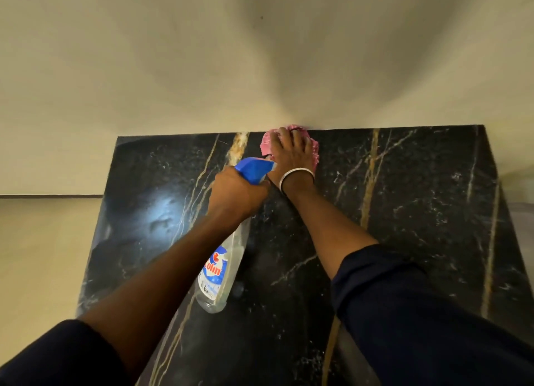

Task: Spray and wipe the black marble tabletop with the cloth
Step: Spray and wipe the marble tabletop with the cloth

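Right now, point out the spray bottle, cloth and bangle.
spray bottle [217, 267]: head view, on its label.
cloth [265, 146]: head view, on its left edge.
bangle [297, 170]: head view, on the band's top.

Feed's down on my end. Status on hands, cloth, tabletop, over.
Right hand presses pink cloth at far edge of black marble tabletop, by wall. Left hand grips spray bottle, nozzle toward cloth.
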Demonstrator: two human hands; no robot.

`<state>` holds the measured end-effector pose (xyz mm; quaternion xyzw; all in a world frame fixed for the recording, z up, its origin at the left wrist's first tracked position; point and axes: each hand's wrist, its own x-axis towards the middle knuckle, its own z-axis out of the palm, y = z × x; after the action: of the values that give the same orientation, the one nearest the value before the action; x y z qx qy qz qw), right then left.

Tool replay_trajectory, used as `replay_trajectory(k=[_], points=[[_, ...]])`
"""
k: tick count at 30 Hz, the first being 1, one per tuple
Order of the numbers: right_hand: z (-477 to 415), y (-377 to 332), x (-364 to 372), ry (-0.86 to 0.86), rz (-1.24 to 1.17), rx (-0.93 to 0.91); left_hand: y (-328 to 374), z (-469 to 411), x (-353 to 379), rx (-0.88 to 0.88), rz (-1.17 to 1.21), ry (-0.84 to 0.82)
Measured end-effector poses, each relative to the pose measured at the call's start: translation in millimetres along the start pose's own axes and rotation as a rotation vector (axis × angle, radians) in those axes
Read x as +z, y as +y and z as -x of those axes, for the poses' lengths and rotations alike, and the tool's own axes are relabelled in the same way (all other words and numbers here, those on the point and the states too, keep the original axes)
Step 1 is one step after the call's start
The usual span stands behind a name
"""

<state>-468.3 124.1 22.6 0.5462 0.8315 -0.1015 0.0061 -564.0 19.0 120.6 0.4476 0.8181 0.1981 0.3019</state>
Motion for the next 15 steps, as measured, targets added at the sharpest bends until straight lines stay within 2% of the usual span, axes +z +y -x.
replay_trajectory(k=[4,9,15], points=[[10,72,-1,0.034,-0.048,0.091,22,2,16,0.029,0.041,-0.033],[34,194,-12,0.074,-0.026,0.219,58,6,41,0.068,0.079,-0.067],[65,299,-27,0.194,-0.038,0.534,82,5,61,0.087,0.085,-0.079]])
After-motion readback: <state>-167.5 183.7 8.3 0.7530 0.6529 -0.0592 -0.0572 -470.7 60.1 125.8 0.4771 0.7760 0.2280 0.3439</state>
